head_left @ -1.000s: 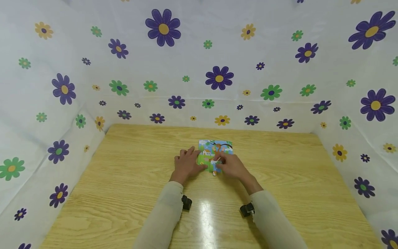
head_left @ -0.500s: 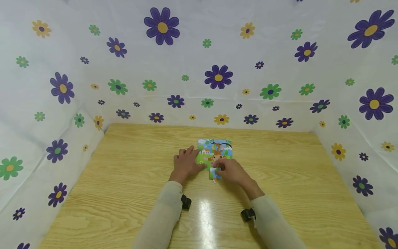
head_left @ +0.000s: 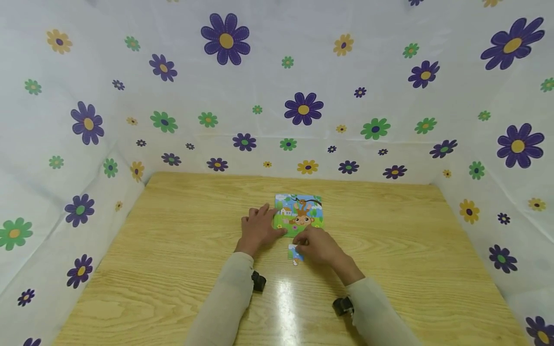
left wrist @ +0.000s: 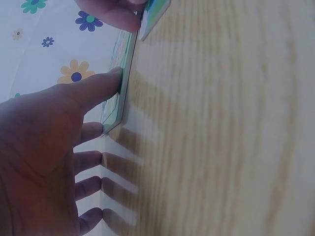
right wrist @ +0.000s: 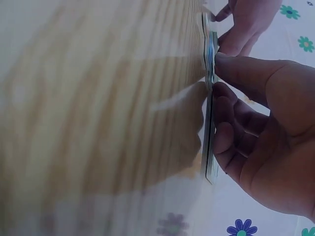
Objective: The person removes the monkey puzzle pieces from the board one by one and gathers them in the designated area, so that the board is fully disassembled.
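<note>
A small flat puzzle (head_left: 309, 211) with a monkey hanging from a branch lies on the table. My left hand (head_left: 258, 228) rests at its left side, thumb on the near left corner and the other fingers spread out. In the left wrist view the thumb (left wrist: 101, 88) presses the puzzle's edge, fingertips down on the wood. Just nearer to me than the puzzle, my right hand (head_left: 320, 245) pinches a puzzle piece (head_left: 294, 253) printed in blue and green, with a knob pointing towards me. That piece (left wrist: 156, 14) is apart from the puzzle and tilted in the left wrist view.
The wood-grain table (head_left: 195, 269) extends around both hands. A white sheet with printed flowers (head_left: 251, 91) walls it at the back and both sides. Each wrist wears a small black camera (head_left: 258, 281). A bright light reflection lies on the table between the forearms.
My right hand has drawn the puzzle piece towards me, from over the puzzle to below its near edge, uncovering the monkey's face. My left hand has stayed in place.
</note>
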Demonstrator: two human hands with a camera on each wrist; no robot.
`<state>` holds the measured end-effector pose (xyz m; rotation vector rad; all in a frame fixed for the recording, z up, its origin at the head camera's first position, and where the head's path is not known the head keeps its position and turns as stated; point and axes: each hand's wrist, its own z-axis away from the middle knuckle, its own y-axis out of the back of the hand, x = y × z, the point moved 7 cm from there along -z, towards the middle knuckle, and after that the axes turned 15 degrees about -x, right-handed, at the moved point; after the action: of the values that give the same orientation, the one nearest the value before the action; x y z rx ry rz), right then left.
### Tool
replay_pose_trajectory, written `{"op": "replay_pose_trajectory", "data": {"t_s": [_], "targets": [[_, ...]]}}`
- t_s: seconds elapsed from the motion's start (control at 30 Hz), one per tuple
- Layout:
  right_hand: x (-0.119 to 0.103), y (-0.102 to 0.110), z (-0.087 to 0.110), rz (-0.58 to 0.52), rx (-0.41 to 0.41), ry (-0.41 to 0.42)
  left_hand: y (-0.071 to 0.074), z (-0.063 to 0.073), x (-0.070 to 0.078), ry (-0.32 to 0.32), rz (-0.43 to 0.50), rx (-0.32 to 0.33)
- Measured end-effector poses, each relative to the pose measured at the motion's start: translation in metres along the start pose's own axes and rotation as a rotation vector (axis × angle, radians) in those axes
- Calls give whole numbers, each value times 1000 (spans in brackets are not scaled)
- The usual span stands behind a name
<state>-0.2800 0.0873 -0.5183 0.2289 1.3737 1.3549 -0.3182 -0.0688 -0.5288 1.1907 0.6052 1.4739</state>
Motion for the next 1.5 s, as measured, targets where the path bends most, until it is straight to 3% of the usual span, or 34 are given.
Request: {"op": "replay_pose_trajectory", "data": {"t_s": [0.4,0.57,1.07,1.33,1.5], "targets": [[-3,-2,2,36,4,7,-1,1,-1,-6,1,5],[1,6,-3,36,44,-2,-1,1,0,-13,9,13],[12,34,-30,133,180,152,-5,-1,-2,6,10,-1],[26,43,-51,105,180,93,-4,0,-2,2,18,-1],[32,51,-63,50,178,10,-3,-1,-3,8,15,3]]}}
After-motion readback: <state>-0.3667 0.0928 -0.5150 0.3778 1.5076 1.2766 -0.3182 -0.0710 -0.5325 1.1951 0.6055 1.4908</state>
